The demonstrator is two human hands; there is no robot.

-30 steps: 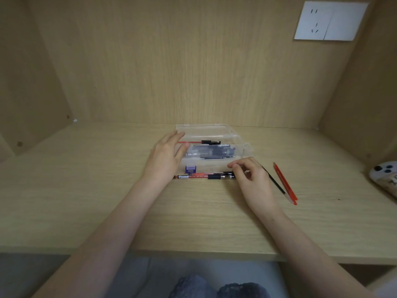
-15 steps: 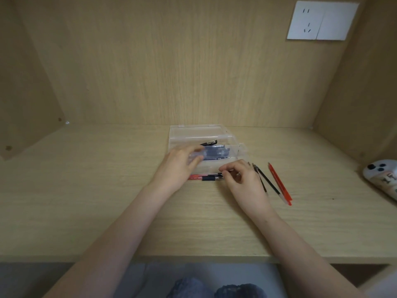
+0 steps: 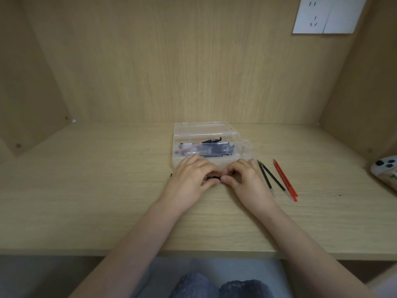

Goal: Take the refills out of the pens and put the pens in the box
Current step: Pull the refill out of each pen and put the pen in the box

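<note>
"Where is the pen [image 3: 214, 179] you are working on?"

"Lying across the worktop [image 3: 86, 190], just in front of the box [image 3: 206, 130]. My left hand [image 3: 191, 177] and right hand [image 3: 245, 179] are both clenched on it, fingertips meeting at its middle. My fingers hide most of it; a dark grip section and a bit of red barrel show between them."

"And the box?"

"At 12 o'clock from my hands, clear plastic, lid folded back. Several dark pens [image 3: 206, 150] lie lengthwise inside."

"The refills?"

"At 3 o'clock from my right hand, near it but not touching: 2 black refills [image 3: 271, 179], then the red refills [image 3: 284, 179] just beyond. They overlap, so I cannot tell how many."

"Anything else?"

"A white socket plate [image 3: 326, 15] at 1 o'clock, high on the back wall."
</note>
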